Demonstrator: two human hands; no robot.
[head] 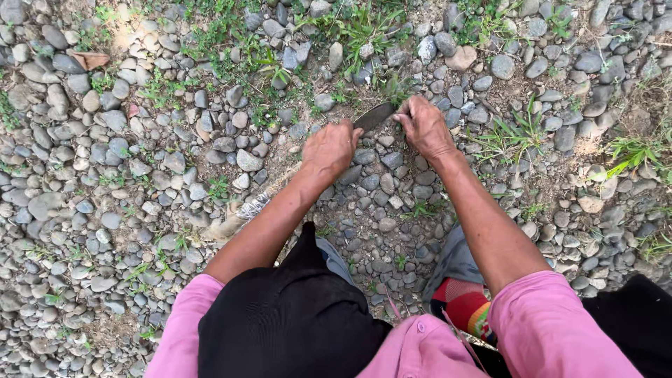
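My left hand (330, 147) is closed around the handle end of a dark curved blade (374, 115) that points up and right over the stony ground. My right hand (424, 126) pinches at the blade's far tip, right beside a small tuft of grass (394, 91). Both forearms reach forward from pink sleeves. The handle itself is hidden inside my left fist.
Grey river pebbles (105, 175) cover the ground, with patches of bare soil (364, 217) and grass clumps (357, 28) at the top and right (630, 150). A pale sandal-like foot (238, 217) shows under my left arm. A red striped cloth (465, 308) lies near my lap.
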